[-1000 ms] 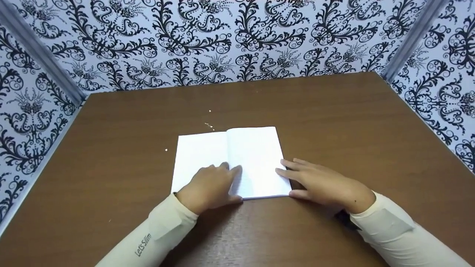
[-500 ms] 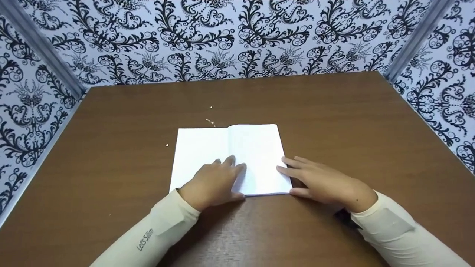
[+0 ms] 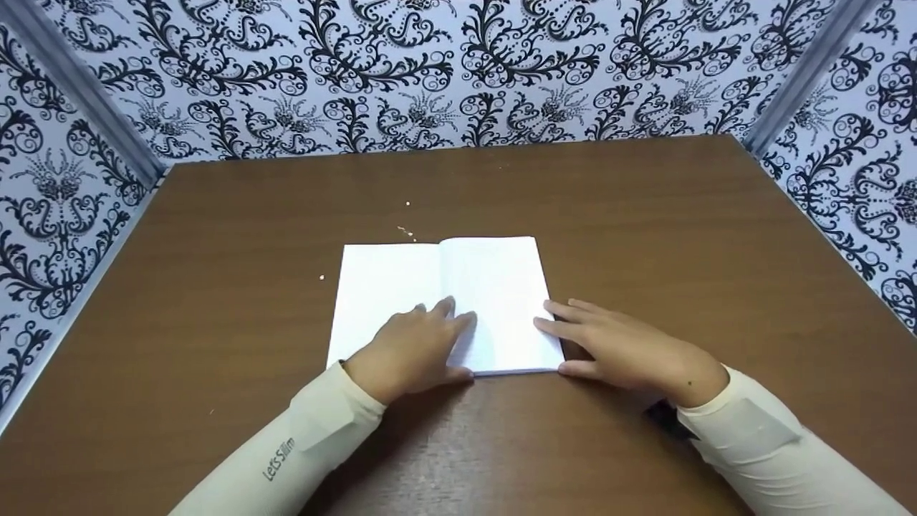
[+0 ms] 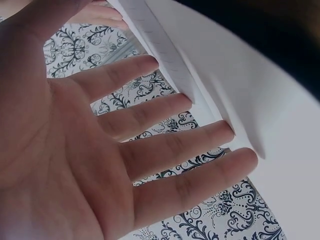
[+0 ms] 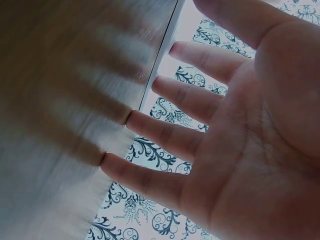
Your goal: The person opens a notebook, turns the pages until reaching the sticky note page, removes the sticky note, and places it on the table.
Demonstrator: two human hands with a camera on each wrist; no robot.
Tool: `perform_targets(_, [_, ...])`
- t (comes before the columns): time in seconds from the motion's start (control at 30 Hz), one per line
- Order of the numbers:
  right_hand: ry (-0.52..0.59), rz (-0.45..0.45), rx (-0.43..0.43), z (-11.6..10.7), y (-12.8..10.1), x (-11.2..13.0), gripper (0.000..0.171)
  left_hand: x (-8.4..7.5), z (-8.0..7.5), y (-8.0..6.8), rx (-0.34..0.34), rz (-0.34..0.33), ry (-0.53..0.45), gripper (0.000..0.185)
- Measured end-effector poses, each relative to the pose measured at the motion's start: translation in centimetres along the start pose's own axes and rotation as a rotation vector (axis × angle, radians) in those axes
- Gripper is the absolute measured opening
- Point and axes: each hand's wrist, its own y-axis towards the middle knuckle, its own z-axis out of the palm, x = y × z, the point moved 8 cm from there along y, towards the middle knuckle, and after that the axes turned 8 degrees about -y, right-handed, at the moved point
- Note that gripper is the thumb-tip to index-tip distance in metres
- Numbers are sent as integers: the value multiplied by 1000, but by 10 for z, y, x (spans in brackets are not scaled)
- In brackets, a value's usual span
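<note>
An open notebook (image 3: 498, 287) with white pages lies flat on the brown table, its spine running away from me. My left hand (image 3: 412, 351) rests across the lower part near the spine, its fingertips on the pages and its thumb at the bottom edge. In the left wrist view the fingers (image 4: 185, 150) are straight and spread, their tips touching the paper (image 4: 295, 165). My right hand (image 3: 623, 351) lies at the notebook's right edge, two fingertips on the page margin and the thumb at the lower right corner. The right wrist view shows its fingers (image 5: 150, 180) straight, two tips touching the tabletop.
The wooden table (image 3: 251, 208) reaches back to a wall (image 3: 387, 79) papered in black and white scrolls, with similar panels at both sides. Small white specks (image 3: 407, 233) lie behind and left of the notebook. A dark object (image 3: 668, 421) shows under the right wrist.
My left hand has slid slightly up and to the right over the pages. The right hand keeps its place at the notebook's edge. The head view has tilted a little.
</note>
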Motion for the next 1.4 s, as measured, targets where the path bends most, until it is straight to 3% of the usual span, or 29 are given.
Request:
perform_targets(0.37, [-21, -3, -12, -1, 1, 0, 66, 1, -4, -1, -16, 43, -5, 69])
perform_targets(0.63, [-17, 20, -24, -2, 1, -2, 70, -5, -7, 0, -44, 148, -23, 56])
perform_targets(0.93, [-25, 0, -30, -2, 0, 0, 66, -9, -8, 1, -68, 171, -26, 42])
perform_targets(1.4, [-32, 3, -23, -2, 0, 0, 62, -23, -25, 3, -244, 271, 56, 24])
